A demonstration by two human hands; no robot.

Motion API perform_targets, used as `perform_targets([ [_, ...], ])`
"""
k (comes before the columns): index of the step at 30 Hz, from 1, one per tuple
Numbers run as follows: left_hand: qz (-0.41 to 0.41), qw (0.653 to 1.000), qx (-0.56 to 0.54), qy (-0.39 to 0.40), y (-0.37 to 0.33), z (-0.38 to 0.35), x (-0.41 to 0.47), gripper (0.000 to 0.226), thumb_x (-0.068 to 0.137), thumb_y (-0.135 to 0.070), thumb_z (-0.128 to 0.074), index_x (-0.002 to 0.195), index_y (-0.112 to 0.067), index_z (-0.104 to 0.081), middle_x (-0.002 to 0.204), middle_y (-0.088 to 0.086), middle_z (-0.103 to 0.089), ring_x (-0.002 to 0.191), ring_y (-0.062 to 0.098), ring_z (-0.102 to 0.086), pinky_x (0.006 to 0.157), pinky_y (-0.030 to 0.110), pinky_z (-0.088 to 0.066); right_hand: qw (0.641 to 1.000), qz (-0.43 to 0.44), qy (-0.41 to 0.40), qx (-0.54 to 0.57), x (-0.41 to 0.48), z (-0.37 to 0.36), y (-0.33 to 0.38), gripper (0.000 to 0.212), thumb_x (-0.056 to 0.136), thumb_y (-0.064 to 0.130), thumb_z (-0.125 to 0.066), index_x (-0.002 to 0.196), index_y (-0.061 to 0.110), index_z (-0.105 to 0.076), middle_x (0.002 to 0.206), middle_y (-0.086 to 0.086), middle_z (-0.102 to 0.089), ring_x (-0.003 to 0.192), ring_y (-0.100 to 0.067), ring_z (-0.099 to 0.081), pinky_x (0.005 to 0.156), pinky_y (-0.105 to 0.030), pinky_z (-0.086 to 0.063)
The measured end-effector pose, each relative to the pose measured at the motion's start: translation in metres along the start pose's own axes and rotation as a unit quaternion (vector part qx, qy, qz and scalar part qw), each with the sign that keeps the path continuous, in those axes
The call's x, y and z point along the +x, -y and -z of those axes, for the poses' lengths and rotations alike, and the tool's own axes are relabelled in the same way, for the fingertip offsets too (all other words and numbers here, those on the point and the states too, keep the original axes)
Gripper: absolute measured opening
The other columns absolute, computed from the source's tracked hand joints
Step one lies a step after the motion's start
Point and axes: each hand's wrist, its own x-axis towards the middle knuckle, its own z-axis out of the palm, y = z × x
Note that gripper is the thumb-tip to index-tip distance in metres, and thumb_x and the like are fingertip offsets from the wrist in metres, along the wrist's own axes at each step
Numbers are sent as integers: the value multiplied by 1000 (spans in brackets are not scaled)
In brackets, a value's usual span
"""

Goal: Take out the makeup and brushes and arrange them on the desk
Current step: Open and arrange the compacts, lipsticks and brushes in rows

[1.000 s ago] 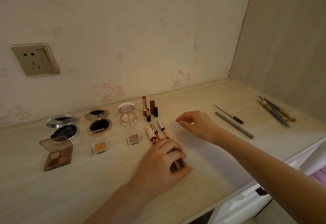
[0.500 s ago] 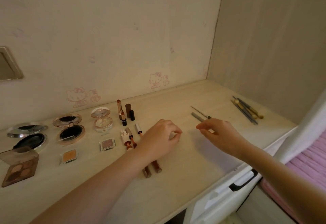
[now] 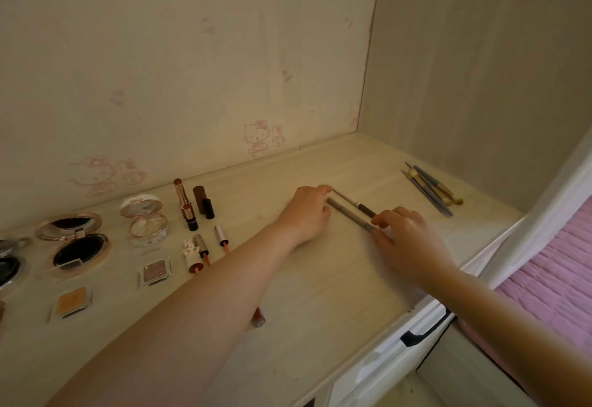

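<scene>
Two slim makeup pencils lie side by side on the pale desk (image 3: 320, 304): a grey pencil (image 3: 349, 216) and a white-and-black pencil (image 3: 352, 202). My left hand (image 3: 304, 213) is at their far ends, which sit between its index finger and thumb. My right hand (image 3: 405, 238) is at the near ends, fingers and thumb curled round the grey pencil's tip. A bundle of brushes (image 3: 431, 190) lies to the right near the side wall, apart from both hands.
Along the left stand lipsticks (image 3: 189, 206), open compacts (image 3: 144, 222) (image 3: 78, 246), small eyeshadow pans (image 3: 155, 273) (image 3: 72, 302) and lip gloss tubes (image 3: 201, 249); one tube (image 3: 258, 317) pokes out under my left forearm. A drawer handle (image 3: 423, 331) and pink bedding (image 3: 551, 278) lie beyond the desk's right edge.
My left hand let go of the lip gloss tubes and moved right to the pencils. My right hand reached to their near ends. The view swung right.
</scene>
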Motion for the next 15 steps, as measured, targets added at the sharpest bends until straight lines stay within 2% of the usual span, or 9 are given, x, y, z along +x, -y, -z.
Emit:
perform_targets([
  [4,-5,1000,20,23,-1,-8,12,46,95,-14,-41,142,-15,-40,137,14,-48,130,28,-40,109,38,-34,1000,-6,9,-26,-1,-3,-1,26,96,34,-47,116,22,-61,102,7,-53,92,-9,-44,78,-21,-40],
  [10,-20,999,45,19,0,-10,4,44,97,-15,-38,140,-19,-44,136,13,-49,124,28,-48,105,40,-40,1000,-10,14,-19,0,-4,-2,22,96,30,-49,111,21,-62,95,9,-49,89,-9,-46,77,-22,-41],
  [15,-46,993,106,-15,2,-3,-12,32,97,-12,-39,123,-16,-57,120,8,-57,112,27,-51,92,41,-46,1000,-21,18,5,-2,-5,1,21,96,29,-50,111,21,-63,96,8,-52,90,-9,-48,78,-22,-41],
])
